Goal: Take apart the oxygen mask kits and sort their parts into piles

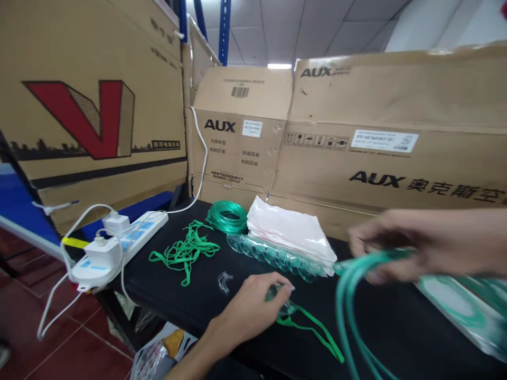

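Note:
My left hand is closed around a clear green mask low over the black tabletop. A green strap trails from the mask to the right. At the right, my right hand, slightly blurred, grips a coil of green tubing whose loops hang down past the table's front. Between and behind the hands lies a row of clear green masks, beside a stack of white bags.
Behind stand large cardboard boxes. Coiled green tubing, tangled green straps, small clear pieces and a white power strip with cables lie to the left. A package with green tubing lies at the right.

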The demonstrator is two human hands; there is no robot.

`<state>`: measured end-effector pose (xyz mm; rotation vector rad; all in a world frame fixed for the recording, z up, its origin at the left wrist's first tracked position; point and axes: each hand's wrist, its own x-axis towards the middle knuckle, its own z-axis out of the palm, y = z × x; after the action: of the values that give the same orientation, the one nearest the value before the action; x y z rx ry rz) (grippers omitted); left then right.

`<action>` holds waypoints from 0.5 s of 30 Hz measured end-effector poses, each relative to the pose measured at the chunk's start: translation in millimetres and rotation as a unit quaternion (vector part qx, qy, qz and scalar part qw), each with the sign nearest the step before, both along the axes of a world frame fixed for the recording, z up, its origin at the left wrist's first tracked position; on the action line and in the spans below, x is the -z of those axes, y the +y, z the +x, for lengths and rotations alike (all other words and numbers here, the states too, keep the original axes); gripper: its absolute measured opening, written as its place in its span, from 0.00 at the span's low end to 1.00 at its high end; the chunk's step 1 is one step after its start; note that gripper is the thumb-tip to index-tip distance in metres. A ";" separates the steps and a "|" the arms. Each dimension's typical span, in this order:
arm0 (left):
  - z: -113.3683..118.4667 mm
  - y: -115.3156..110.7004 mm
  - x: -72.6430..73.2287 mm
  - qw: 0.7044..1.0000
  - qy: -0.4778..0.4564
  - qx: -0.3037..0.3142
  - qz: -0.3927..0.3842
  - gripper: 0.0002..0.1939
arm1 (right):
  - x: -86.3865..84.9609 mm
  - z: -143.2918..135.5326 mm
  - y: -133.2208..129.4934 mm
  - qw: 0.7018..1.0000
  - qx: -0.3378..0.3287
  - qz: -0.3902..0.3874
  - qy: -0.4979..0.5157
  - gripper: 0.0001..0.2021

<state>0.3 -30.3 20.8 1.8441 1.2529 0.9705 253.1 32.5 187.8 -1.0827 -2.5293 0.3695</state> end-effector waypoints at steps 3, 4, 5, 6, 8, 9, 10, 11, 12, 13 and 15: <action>-0.1 0.3 2.4 1.000 -0.011 0.014 0.017 0.15 | -59.9 -74.2 47.4 0.979 -0.099 -0.079 -0.161 0.22; -0.3 0.5 3.2 1.000 -0.012 0.013 0.018 0.14 | -72.0 -96.9 63.1 0.984 -0.095 -0.048 -0.146 0.23; -0.5 0.8 4.1 1.000 -0.013 0.011 0.017 0.14 | -78.7 -117.7 78.4 0.988 -0.085 -0.012 -0.126 0.26; -0.7 1.2 5.2 1.000 -0.013 0.011 0.017 0.14 | -79.7 -136.5 92.9 0.992 -0.069 0.029 -0.099 0.25; -0.9 2.4 8.0 1.000 -0.013 0.016 0.019 0.14 | -65.0 -169.3 117.6 0.994 -0.040 0.090 -0.053 0.13; -1.0 3.0 9.4 1.000 -0.013 0.018 0.021 0.14 | -50.2 -183.9 127.0 0.993 -0.029 0.107 -0.043 0.10; -1.1 3.5 10.6 0.999 -0.012 0.020 0.023 0.14 | -31.8 -197.4 134.1 0.992 -0.025 0.113 -0.043 0.11; -1.1 4.0 11.6 0.999 -0.011 0.019 0.025 0.14 | -11.0 -210.1 139.1 0.992 -0.025 0.112 -0.050 0.12; -1.2 4.3 12.1 0.999 -0.011 0.018 0.027 0.14 | 10.8 -221.6 142.1 0.992 -0.026 0.105 -0.063 0.13; -1.3 4.5 12.4 0.999 -0.012 0.016 0.029 0.14 | 31.9 -231.9 143.6 0.992 -0.032 0.091 -0.081 0.14; -1.5 4.7 12.1 0.999 -0.014 0.011 0.034 0.14 | 66.2 -246.7 143.1 0.990 -0.049 0.060 -0.116 0.15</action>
<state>-1.2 -25.6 8.7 1.8866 1.1939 1.0336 6.5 175.5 121.6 -1.0108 -2.7745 0.1192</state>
